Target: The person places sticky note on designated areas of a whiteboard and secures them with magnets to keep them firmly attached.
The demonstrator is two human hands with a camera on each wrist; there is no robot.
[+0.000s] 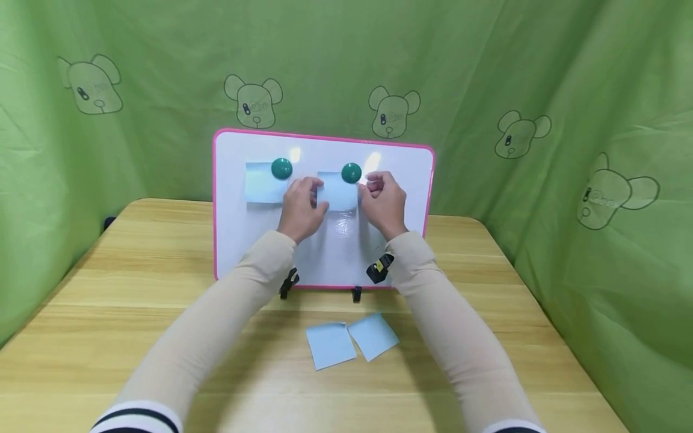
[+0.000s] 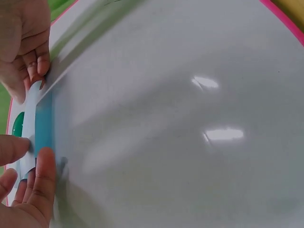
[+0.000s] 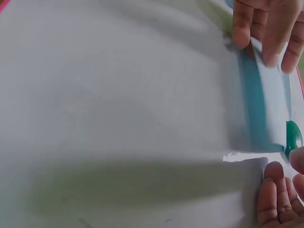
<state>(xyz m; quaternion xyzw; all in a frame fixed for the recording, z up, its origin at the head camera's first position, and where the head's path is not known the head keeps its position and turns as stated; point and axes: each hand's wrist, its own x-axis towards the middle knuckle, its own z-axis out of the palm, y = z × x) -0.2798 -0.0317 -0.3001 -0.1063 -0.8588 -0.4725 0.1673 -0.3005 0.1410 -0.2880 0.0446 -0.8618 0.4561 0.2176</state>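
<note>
A light-blue note (image 1: 337, 195) is fixed to the whiteboard (image 1: 254, 240) under a green magnet (image 1: 351, 173) at its upper right. The left hand (image 1: 303, 205) touches its left edge, fingers bent; whether they pinch it, I cannot tell. At its right edge, the right hand (image 1: 387, 207) has thumb and forefinger slightly apart, gripping nothing visible. Left of these, a 2nd magnet (image 1: 281, 168) pins another note (image 1: 262, 185). 2 loose notes (image 1: 331, 347) lie on the bench (image 1: 81, 373). The green curtain (image 1: 325, 42) shows 5 cartoon heads (image 1: 257, 111), their lettering too faint to read.
</note>
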